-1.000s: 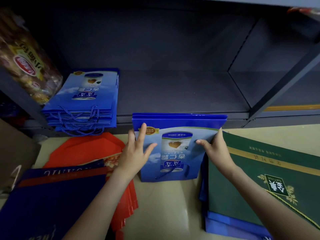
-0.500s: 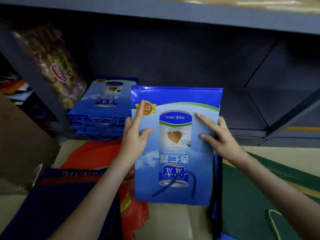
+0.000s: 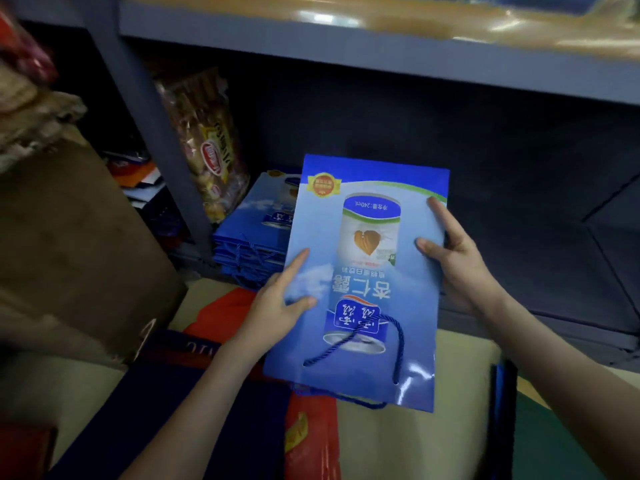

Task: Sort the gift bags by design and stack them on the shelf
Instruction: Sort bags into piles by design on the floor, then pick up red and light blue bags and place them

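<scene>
A flat blue gift bag [image 3: 367, 271] printed with a can and a blue cord handle is held up in the air between both hands. My left hand [image 3: 277, 306] grips its left edge, thumb on the front. My right hand [image 3: 453, 258] grips its right edge, thumb and index finger on the front. Behind it, a stack of matching blue bags [image 3: 256, 237] lies on the lower shelf [image 3: 519, 271] at the left. On the floor below lie red bags [image 3: 308, 438], dark navy bags [image 3: 180, 410] and a green bag [image 3: 554, 445].
A clear packet of snacks [image 3: 207, 147] leans on the grey shelf upright [image 3: 145, 116]. A brown cardboard box [image 3: 69, 244] stands at the left. The upper shelf board [image 3: 381, 53] runs overhead. The lower shelf's right part is bare and dark.
Both hands have lifted the blue bag off the floor pile and carried it up and left, toward the stack of matching bags. The view has tilted upward.
</scene>
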`<state>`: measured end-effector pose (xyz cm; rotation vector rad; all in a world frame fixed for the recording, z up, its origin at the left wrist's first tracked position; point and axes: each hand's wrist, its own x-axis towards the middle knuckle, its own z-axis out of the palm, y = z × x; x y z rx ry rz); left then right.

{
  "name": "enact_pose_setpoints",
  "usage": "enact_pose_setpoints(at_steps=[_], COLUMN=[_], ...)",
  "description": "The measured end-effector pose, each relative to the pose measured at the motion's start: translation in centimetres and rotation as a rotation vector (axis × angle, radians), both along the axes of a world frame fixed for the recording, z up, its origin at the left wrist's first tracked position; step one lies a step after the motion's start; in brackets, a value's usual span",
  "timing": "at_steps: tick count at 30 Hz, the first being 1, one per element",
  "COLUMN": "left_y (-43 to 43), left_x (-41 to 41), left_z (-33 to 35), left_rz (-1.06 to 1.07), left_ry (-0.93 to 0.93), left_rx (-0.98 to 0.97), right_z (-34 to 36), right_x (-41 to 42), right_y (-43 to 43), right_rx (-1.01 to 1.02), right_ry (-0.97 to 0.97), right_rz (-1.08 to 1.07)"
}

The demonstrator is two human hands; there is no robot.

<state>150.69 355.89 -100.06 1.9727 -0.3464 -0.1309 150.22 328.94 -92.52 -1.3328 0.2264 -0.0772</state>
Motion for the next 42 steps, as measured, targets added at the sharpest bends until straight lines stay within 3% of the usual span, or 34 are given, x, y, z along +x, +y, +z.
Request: enact_pose_setpoints(at_steps=[6,10,13,15,17,18,21,23,25,27,30,32,35,37,40,42], left_y=[1.8,2.2,2.3,2.8,3.3,3.5,3.2,3.5,4.3,4.9,3.9,2.7,1.4,1.0,0.7,0.4], left_x=[2.2,4.0,6.4,9.0,10.7,10.8,9.5,8.1,7.2,6.9,7.5,8.3,9.1,9.5,8.8,7.1], left_z=[-0.3,0.7,2.3,3.9,5.5,6.3,6.8,4.7,1.4,-1.9,-3.8,-3.9,-3.5,-3.6,-3.3,-3.7], left_rz=[0.195,0.193,0.199,0.258,0.327,0.364,0.353,0.201,0.037,-0.039,0.004,0.057,0.116,0.091,0.136,0.242], left_ry=[0.137,0.131,0.132,0.143,0.045,-0.078,-0.497,-0.594,-0.570,-0.494,-0.462,-0.462,-0.418,-0.399,-0.343,-0.376], left_rx=[-0.219,-0.191,-0.063,0.237,0.604,0.680,0.506,0.610,0.885,1.099,1.221,1.252,1.346,1.352,1.334,1.192], right_z=[-4.3,-5.0,-4.0,-3.4,-3.0,-3.1,-3.7,-4.5,-6.0,-7.3,-8.0,-8.3,-9.7,-10.7,-12.1,-13.5], right_x=[-2.9,-3.9,-1.1,1.6,4.4,5.8,9.5,11.1,12.3,12.7,12.0,10.5,8.5,7.7,6.1,3.9], right_y=[1.8,3.3,4.3,5.4,7.1,8.0,10.9,12.1,12.6,12.7,12.4,12.5,12.3,11.8,11.4,11.9], right_rx=[0.069,0.066,0.128,0.174,0.207,0.212,0.252,0.239,0.141,-0.082,-0.734,-1.015,-1.090,-1.035,-0.826,-0.737], right_ry=[0.272,0.194,0.131,0.120,0.121,0.134,0.214,0.288,0.338,0.393,0.431,0.282,0.036,-0.028,-0.017,0.101], right_rz=[0.263,0.356,0.239,0.204,0.212,0.198,0.144,0.119,0.115,0.152,0.257,0.230,0.328,0.342,0.156,0.044])
